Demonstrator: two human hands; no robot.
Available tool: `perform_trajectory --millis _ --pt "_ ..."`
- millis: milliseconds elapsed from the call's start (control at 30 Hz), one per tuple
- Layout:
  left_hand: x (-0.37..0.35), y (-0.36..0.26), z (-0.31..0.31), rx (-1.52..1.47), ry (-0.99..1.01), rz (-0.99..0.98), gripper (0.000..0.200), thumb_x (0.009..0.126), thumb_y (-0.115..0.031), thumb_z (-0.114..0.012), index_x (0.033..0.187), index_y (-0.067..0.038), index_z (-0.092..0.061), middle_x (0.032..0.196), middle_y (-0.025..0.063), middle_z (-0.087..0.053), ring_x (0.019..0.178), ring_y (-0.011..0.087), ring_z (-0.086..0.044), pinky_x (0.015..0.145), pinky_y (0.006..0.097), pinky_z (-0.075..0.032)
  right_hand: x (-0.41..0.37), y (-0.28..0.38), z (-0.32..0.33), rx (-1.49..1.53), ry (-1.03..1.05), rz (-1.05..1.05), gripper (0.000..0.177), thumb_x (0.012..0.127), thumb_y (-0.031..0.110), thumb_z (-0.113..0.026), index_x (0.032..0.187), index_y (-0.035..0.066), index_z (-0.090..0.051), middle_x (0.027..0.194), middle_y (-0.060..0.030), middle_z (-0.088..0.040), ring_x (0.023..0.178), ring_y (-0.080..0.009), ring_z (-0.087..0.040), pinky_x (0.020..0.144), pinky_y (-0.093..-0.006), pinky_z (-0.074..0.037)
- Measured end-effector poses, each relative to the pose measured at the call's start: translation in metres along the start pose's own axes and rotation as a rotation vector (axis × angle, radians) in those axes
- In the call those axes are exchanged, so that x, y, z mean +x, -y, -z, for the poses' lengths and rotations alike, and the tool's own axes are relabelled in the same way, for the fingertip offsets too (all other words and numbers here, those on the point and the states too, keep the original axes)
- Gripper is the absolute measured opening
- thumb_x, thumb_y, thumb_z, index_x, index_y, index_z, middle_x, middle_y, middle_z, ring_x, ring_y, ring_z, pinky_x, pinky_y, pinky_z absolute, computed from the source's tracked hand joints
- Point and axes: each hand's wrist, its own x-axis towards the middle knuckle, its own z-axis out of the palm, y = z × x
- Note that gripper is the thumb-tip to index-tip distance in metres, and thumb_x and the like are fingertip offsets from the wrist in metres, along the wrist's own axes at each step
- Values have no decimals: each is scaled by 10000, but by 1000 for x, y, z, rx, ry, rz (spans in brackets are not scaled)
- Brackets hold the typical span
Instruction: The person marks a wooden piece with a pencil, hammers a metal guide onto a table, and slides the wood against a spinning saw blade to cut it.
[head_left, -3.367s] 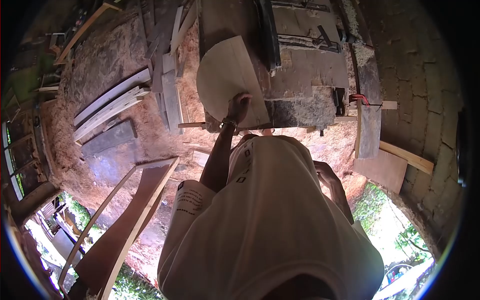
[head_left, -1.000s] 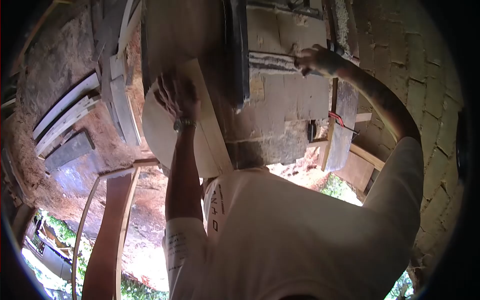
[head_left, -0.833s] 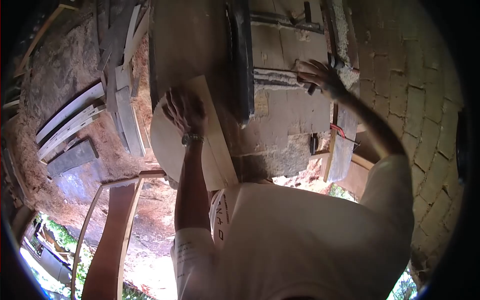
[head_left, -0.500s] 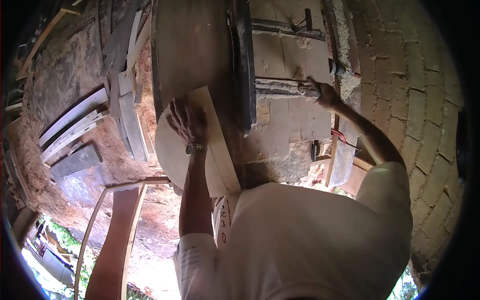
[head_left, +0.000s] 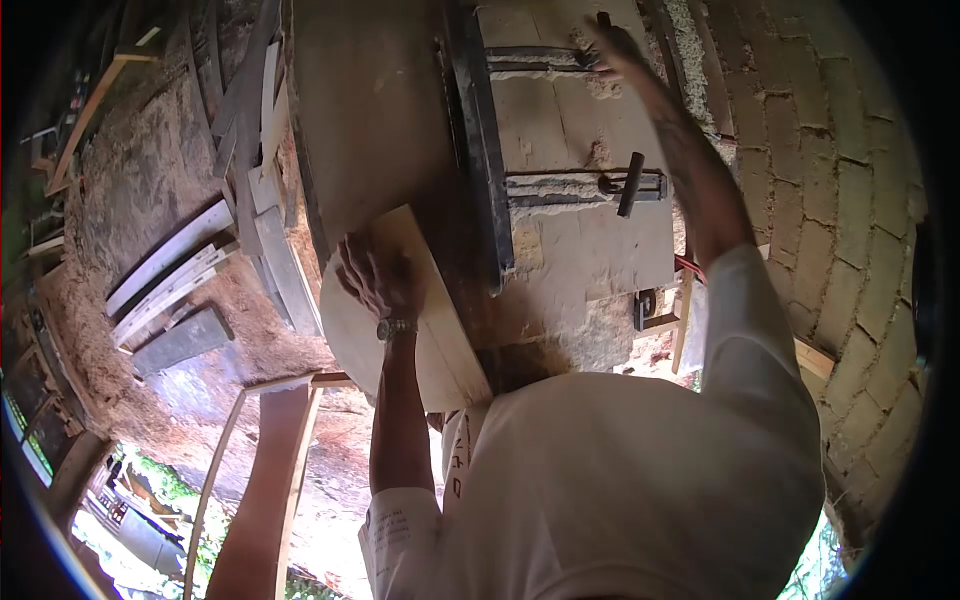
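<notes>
My left hand (head_left: 380, 280), a watch on its wrist, lies over a pale wooden board (head_left: 445, 325) with a rounded left side and a straight right edge. Its fingers bend down onto the wood. Farther off, my right hand (head_left: 617, 52) is at the upper dark handle (head_left: 603, 18), which shows just past the fingers. Below that hand, a second dark handle (head_left: 631, 184) stands at the end of a slotted bar. Both bars run across a pale wooden surface (head_left: 565, 120) to a long dark fence (head_left: 480, 140).
Brown tabletop (head_left: 370, 90) lies left of the fence. Several planks (head_left: 185, 265) rest on the sawdust-covered floor at left. A wooden frame (head_left: 300, 385) stands at lower left. On the right is a brick surface (head_left: 800, 200).
My right hand has left the lower handle and moved up to the upper one. The lower handle now stands uncovered. My left hand stays on the board; the view has shifted slightly.
</notes>
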Motion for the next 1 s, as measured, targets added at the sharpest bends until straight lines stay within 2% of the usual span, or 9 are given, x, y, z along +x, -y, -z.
perform_trajectory --millis 100,200,267,333,500,600,800,967,1000 --pt "5 2 0 12 8 -15 719 908 -412 -643 1525 -100 -444 1594 193 -395 1501 394 -325 1176 642 -229 -68 83 -12 -183 -418 87 553 924 502 -706 1310 120 -606 1119 -243 -680 1061 -378 -688 871 -554 -544" --pt "-1 7 -2 -4 6 -32 709 916 -432 -639 1513 -95 -457 1593 194 -401 1496 397 -333 1175 641 -232 -48 48 49 -304 -35 796 441 944 505 -682 1077 87 -641 739 -196 -663 738 -361 -709 658 -453 -574" --pt "3 3 -3 2 -6 1 695 918 -447 -638 1490 -85 -480 1592 201 -402 1490 411 -338 1174 641 -233 -30 57 63 -396 -121 1140 411 881 417 -776 1075 69 -680 883 -144 -712 775 -351 -711 705 -427 -593" --pt "13 2 5 -51 -58 -38 680 916 -426 -644 1478 -83 -478 1590 208 -401 1483 422 -344 1171 646 -233 -12 44 62 -466 -109 1195 492 844 363 -813 1211 64 -678 1077 -152 -717 948 -343 -715 837 -405 -597" --pt "4 4 -1 -52 -63 -22 709 857 -318 -680 1493 -125 -435 1586 213 -403 1472 426 -363 1166 656 -238 -27 44 57 -546 35 829 690 822 259 -815 1414 53 -527 1353 -194 -588 1266 -322 -585 1045 -440 -511" --pt "3 7 0 -88 -75 -11 680 835 -312 -691 1457 -129 -489 1595 199 -397 1488 410 -346 1173 653 -231 -54 62 47 -484 -413 886 510 932 346 -703 1356 87 -588 1289 -120 -644 1087 -327 -661 900 -422 -568" --pt "1 3 1 -110 -49 37 663 844 -318 -696 1454 -147 -498 1597 196 -396 1498 402 -337 1172 649 -236 -99 100 47 -34 113 77 444 910 159 -632 1340 59 -582 1148 -115 -648 1016 -274 -652 918 -399 -537" --pt "0 8 -6 -138 -140 -14 629 846 -334 -703 1423 -143 -537 1598 193 -397 1496 402 -341 1161 657 -243 -57 114 67 -231 444 -21 435 892 3 -572 1326 36 -576 1030 -111 -651 957 -230 -644 933 -381 -512" --pt "1 8 -6 -161 -159 -20 631 847 -340 -706 1422 -144 -537 1598 191 -397 1496 403 -342 1158 661 -244 -39 96 68 -291 482 203 455 898 -21 -572 1349 44 -567 1096 -130 -662 1022 -247 -651 970 -371 -510"
